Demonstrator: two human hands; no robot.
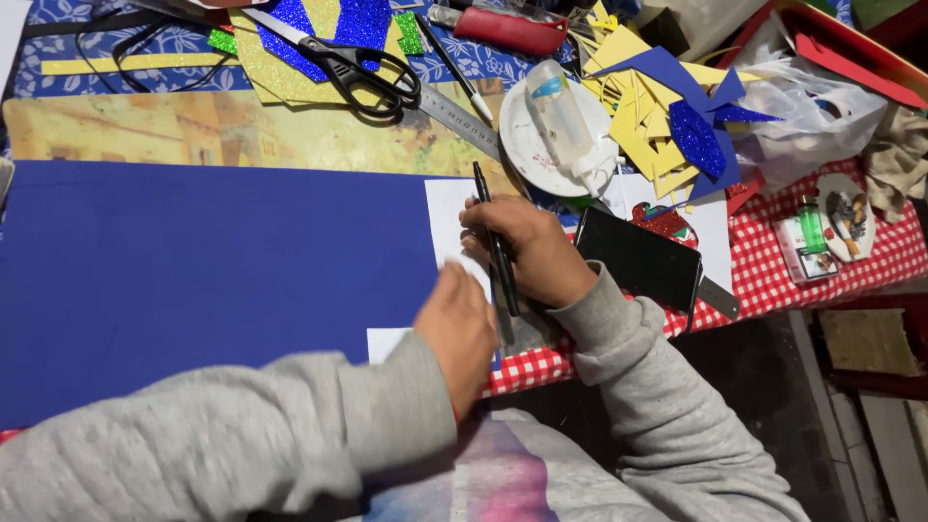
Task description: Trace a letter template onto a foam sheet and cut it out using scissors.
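A: where's the pen at?

B: right hand (527,253) has the black pen (495,242), fingers pinching it, tip down near the white paper (447,217) on the big blue sheet (193,271).

A: other hand?

B: left hand (459,329) sits just beside it at the sheet's right edge; it's blurry, can't tell how its fingers are set. Black phone (640,259) lies right of the hands, scissors (348,66) further back on the worktop.
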